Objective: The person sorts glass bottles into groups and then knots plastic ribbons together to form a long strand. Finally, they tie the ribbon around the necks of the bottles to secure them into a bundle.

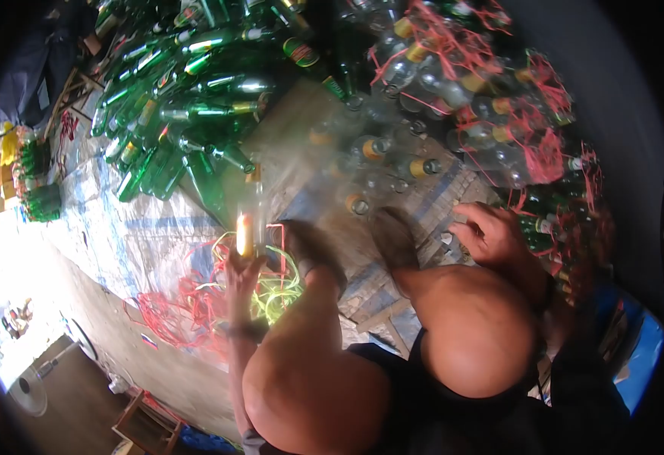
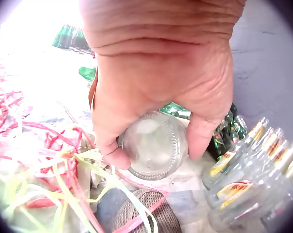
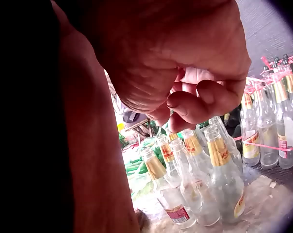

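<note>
In the head view my left hand (image 1: 242, 279) grips a clear glass bottle (image 1: 247, 227) near its base, the neck pointing away toward the green bottles. The left wrist view shows the ridged round bottom of this bottle (image 2: 154, 145) between thumb and fingers. My right hand (image 1: 489, 233) hangs beside the right knee with loosely curled fingers, holding nothing. Below and beyond it in the right wrist view, several clear bottles (image 3: 224, 182) with gold neck labels stand upright in a group.
A heap of green bottles (image 1: 195, 114) lies at the far left on a pale woven sheet (image 1: 97, 243). Clear bottles bundled with pink twine (image 1: 544, 155) stand at the right. Tangled pink and yellow-green strips (image 1: 275, 292) lie next to the left foot.
</note>
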`<state>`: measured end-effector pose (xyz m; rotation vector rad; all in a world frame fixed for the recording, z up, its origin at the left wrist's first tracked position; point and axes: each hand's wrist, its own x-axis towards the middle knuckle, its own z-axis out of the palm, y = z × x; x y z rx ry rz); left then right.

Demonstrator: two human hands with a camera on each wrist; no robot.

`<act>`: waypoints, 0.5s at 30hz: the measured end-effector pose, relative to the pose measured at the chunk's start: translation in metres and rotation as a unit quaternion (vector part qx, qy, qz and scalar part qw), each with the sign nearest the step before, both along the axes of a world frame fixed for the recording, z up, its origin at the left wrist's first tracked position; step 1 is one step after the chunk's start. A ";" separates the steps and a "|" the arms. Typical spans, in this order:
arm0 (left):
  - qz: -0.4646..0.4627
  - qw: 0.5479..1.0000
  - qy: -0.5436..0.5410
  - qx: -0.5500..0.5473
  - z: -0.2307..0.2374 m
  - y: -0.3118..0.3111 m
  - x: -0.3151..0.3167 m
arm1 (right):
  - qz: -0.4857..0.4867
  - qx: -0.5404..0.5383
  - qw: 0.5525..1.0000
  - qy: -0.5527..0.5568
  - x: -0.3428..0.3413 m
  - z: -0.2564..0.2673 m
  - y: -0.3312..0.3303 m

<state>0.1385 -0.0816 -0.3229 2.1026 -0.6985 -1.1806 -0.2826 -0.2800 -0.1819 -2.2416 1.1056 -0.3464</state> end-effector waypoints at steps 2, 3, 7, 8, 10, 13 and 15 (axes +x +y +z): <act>-0.007 1.000 0.006 -0.014 0.029 0.010 -0.012 | -0.036 0.039 0.999 -0.007 -0.006 0.005 0.003; -0.010 1.000 0.008 -0.021 0.043 0.017 -0.017 | -0.043 0.037 0.998 -0.009 -0.008 0.008 0.004; -0.052 0.997 -0.028 -0.052 0.096 0.032 -0.039 | -0.094 0.155 0.982 -0.047 -0.011 0.019 0.001; -0.064 0.995 -0.042 -0.061 0.110 0.034 -0.044 | -0.087 0.157 0.980 -0.086 -0.009 0.017 0.000; -0.085 0.990 -0.074 -0.079 0.136 0.037 -0.051 | -0.071 0.195 0.972 -0.113 -0.002 0.029 -0.005; -0.109 0.981 -0.119 -0.106 0.168 0.037 -0.060 | -0.038 0.221 0.963 -0.151 0.012 0.040 -0.010; -0.119 0.974 -0.147 -0.125 0.187 0.035 -0.065 | -0.025 0.231 0.954 -0.191 0.025 0.047 -0.014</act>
